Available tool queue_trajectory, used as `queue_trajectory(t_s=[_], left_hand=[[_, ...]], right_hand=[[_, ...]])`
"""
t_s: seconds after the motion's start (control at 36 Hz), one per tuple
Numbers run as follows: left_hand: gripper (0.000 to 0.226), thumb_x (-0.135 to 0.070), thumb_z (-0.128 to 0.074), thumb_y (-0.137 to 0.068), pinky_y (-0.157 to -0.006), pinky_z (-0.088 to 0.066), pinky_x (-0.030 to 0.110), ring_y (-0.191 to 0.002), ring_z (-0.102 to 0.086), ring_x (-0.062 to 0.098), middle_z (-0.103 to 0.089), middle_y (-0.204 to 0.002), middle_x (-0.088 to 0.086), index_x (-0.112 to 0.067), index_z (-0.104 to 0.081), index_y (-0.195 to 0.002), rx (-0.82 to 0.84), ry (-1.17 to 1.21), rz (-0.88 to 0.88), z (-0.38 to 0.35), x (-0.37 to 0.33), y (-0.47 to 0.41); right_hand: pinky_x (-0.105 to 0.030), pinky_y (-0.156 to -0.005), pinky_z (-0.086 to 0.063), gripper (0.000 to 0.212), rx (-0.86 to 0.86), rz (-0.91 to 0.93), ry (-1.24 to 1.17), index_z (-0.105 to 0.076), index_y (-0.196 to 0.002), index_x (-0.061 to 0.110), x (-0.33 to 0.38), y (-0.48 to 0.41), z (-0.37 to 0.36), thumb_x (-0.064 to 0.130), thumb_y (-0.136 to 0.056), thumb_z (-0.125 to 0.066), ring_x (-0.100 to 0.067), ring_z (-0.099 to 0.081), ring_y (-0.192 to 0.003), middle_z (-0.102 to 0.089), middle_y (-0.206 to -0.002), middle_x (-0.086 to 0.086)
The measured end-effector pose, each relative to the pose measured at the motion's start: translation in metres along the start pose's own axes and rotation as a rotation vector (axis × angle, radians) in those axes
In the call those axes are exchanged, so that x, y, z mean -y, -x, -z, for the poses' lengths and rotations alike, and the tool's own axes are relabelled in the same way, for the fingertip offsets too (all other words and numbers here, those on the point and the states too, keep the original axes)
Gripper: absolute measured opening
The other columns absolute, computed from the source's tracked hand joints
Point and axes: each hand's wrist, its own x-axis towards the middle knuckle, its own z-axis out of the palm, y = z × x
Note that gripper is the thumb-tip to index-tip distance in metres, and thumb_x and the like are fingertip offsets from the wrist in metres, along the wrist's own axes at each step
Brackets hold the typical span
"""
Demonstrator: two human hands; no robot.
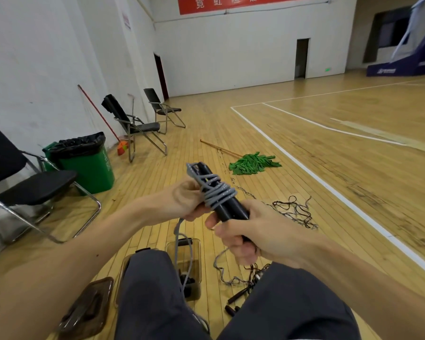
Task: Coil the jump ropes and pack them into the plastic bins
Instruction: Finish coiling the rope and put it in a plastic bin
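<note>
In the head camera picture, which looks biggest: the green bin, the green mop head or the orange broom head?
1. green bin
2. green mop head
3. orange broom head, which lies farther off by the wall, so it may only look this small.

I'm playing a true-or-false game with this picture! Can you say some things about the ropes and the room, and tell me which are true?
1. The grey rope is wound round the black handles. True.
2. The mop on the floor is red. False: its head is green.
3. The left hand and the right hand both grip the black handles. True.
4. Every rope is packed away. False: a dark rope lies tangled on the floor.
</note>
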Motion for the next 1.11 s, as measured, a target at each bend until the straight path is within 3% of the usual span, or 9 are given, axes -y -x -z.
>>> queue_trajectory(t_s=[0.17,0.28,0.36,0.44,0.56,0.64,0.72,0.89,1.11], left_hand=[[0.021,-0.015,-0.031,-0.109,-0.045,-0.032,0.015,-0.044,-0.037,0.000,-0.045,-0.051,-0.017,-0.010,-0.051,-0.113,-0.060,0.078,0.053,-0.021,-0.050,0.022],[0.030,-0.019,-0.025,-0.111,-0.045,-0.020,0.020,-0.049,-0.021,0.009,-0.031,-0.056,-0.006,-0.009,-0.052,-0.101,-0.073,0.199,0.113,-0.029,-0.063,0.028],[0.028,-0.025,-0.029,-0.111,-0.049,-0.018,0.023,-0.051,-0.020,0.009,-0.031,-0.058,-0.005,-0.014,-0.048,-0.094,-0.123,0.229,0.112,-0.031,-0.068,0.031],[0.030,-0.023,-0.031,-0.110,-0.052,-0.016,0.027,-0.052,-0.020,0.009,-0.031,-0.058,-0.006,-0.016,-0.051,-0.089,-0.153,0.269,0.105,-0.031,-0.069,0.032],[0.039,-0.024,-0.032,-0.109,-0.053,-0.013,0.031,-0.052,-0.017,0.012,-0.030,-0.057,-0.002,-0.019,-0.054,-0.077,-0.150,0.298,0.059,-0.030,-0.070,0.034],[0.043,-0.035,-0.039,-0.104,-0.048,-0.018,0.025,-0.050,-0.020,0.012,-0.032,-0.057,0.000,-0.018,-0.065,-0.074,-0.128,0.291,-0.006,-0.028,-0.068,0.034],[0.044,-0.045,-0.041,-0.100,-0.046,-0.022,0.024,-0.048,-0.023,0.012,-0.034,-0.056,-0.002,-0.015,-0.059,-0.073,-0.122,0.312,-0.006,-0.036,-0.067,0.034],[0.048,-0.051,-0.034,-0.102,-0.044,-0.027,0.022,-0.045,-0.028,0.011,-0.035,-0.052,-0.004,-0.014,-0.050,-0.076,-0.115,0.300,0.081,-0.056,-0.064,0.032],[0.038,-0.039,-0.038,-0.106,-0.044,-0.024,0.021,-0.045,-0.026,0.010,-0.033,-0.054,-0.005,-0.014,-0.057,-0.086,-0.101,0.094,0.101,-0.057,-0.064,0.038]], right_hand=[[-0.024,-0.048,-0.043,0.015,-0.111,-0.003,0.017,-0.051,-0.097,0.006,-0.003,-0.005,0.000,0.012,-0.098,-0.065,-0.015,-0.051,-0.051,-0.055,-0.065,-0.004],[-0.036,-0.070,-0.061,0.012,-0.145,-0.016,-0.062,-0.057,-0.103,0.007,-0.002,-0.005,0.001,0.014,-0.098,-0.065,-0.032,-0.072,-0.076,-0.068,-0.079,-0.012],[-0.047,-0.086,-0.061,0.014,-0.262,0.004,0.092,-0.061,-0.106,0.012,-0.009,-0.007,0.003,0.021,-0.097,-0.067,-0.032,-0.074,-0.087,-0.073,-0.082,-0.007],[-0.037,-0.067,-0.059,0.017,-0.355,0.041,0.169,-0.061,-0.102,0.011,-0.012,-0.008,0.003,0.024,-0.095,-0.070,-0.019,-0.067,-0.065,-0.067,-0.070,-0.005],[-0.027,-0.046,-0.038,0.022,-0.316,0.087,0.101,-0.056,-0.091,0.009,-0.009,-0.004,0.001,0.025,-0.094,-0.071,-0.017,-0.048,-0.049,-0.058,-0.063,-0.007],[-0.025,-0.045,-0.035,0.022,-0.207,0.151,0.012,-0.055,-0.087,0.008,-0.002,0.002,0.001,0.017,-0.090,-0.075,-0.015,-0.042,-0.047,-0.050,-0.061,-0.008],[-0.022,-0.046,-0.036,0.017,-0.164,0.201,-0.101,-0.056,-0.097,0.004,0.009,0.005,0.003,0.004,-0.088,-0.071,-0.012,-0.042,-0.047,-0.047,-0.062,-0.002],[-0.022,-0.046,-0.041,0.012,-0.354,0.151,-0.118,-0.055,-0.094,0.004,0.013,0.002,0.019,0.010,-0.095,-0.065,-0.013,-0.047,-0.049,-0.056,-0.064,-0.004],[-0.027,-0.051,-0.052,0.019,-0.492,0.040,0.154,-0.060,-0.102,0.000,-0.018,-0.009,0.031,0.015,-0.095,-0.069,-0.019,-0.062,-0.056,-0.065,-0.069,-0.007]])
